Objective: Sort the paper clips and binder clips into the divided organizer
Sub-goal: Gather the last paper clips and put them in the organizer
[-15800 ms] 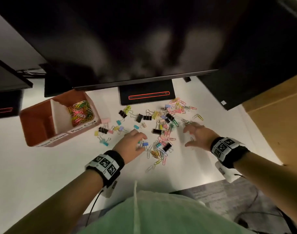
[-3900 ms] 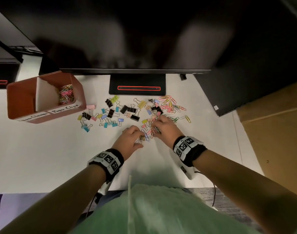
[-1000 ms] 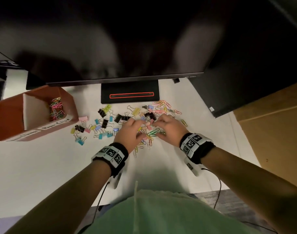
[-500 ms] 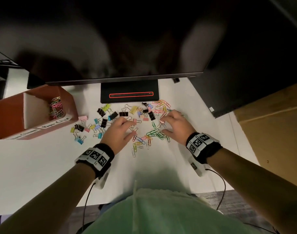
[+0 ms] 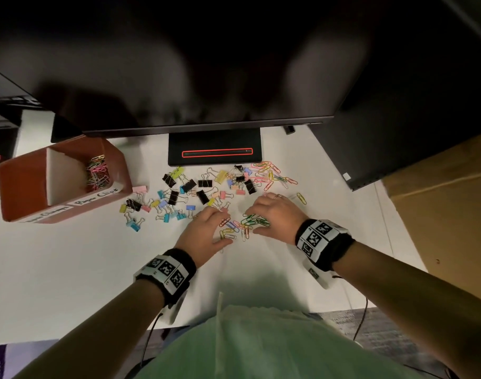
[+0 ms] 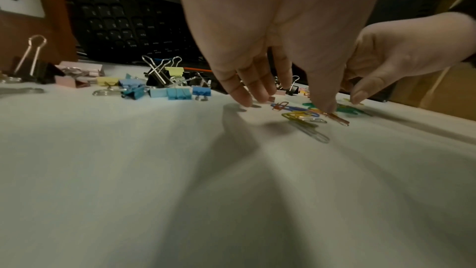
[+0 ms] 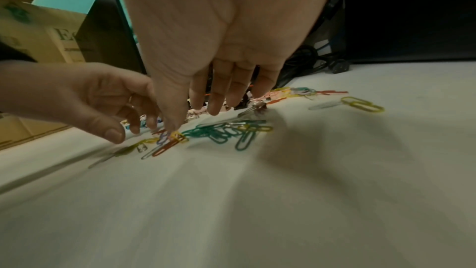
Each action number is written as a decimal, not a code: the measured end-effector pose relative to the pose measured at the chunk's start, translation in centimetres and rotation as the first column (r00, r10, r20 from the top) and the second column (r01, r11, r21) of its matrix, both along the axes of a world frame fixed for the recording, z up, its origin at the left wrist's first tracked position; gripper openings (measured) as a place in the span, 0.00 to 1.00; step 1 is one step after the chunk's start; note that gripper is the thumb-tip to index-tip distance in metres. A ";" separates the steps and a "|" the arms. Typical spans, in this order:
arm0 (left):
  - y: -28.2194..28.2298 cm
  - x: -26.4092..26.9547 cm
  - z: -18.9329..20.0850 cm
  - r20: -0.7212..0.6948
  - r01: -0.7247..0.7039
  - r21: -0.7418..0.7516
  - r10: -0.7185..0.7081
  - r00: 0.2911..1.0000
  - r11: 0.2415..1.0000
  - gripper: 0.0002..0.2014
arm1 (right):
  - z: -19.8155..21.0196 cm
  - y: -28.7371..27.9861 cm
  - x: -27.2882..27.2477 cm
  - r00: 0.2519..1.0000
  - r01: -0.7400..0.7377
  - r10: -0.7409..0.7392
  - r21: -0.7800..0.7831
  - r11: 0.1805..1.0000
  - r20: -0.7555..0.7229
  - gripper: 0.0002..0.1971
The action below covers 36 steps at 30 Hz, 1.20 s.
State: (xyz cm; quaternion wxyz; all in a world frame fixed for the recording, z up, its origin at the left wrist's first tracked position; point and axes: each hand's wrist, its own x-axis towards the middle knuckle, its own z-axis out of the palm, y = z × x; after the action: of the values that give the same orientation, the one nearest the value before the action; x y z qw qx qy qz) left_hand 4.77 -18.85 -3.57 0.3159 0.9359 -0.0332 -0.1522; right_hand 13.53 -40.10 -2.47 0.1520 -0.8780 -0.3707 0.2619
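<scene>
Both hands hover low over the white desk (image 5: 70,269) with fingers straight, tips on the surface. My left hand (image 5: 220,225) and right hand (image 5: 254,221) flank a small bunch of coloured paper clips (image 5: 239,228). In the left wrist view the left hand (image 6: 283,101) has its thumb on a copper clip (image 6: 337,118). In the right wrist view the right hand (image 7: 195,117) touches the orange and green clips (image 7: 219,131). Binder clips (image 5: 179,198) lie scattered to the left. The brown divided organizer (image 5: 23,187) holds paper clips (image 5: 97,170) in its right compartment.
A dark monitor (image 5: 206,64) overhangs the desk, with its stand base (image 5: 214,150) just behind the clips. More paper clips (image 5: 272,173) lie at the back right. A cardboard box (image 5: 438,214) stands to the right. The desk's near edge is close to my body.
Both hands have drawn closer together and slightly toward me, raking paper clips into a bunch between them. The binder clips stay where they were.
</scene>
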 end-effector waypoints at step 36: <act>1.8 2.3 -0.4 -0.007 0.357 0.042 -0.357 0.934 0.933 0.15 | 0.4 -0.2 -0.1 0.997 0.045 -0.046 -0.027 0.999 -0.066 0.30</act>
State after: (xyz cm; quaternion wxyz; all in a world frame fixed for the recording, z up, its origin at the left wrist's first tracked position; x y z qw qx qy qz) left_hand 7.08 -17.09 -3.96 0.2628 0.9210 -0.1994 -0.2073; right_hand 13.46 -40.27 -2.08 0.1587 -0.8789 -0.3420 0.2921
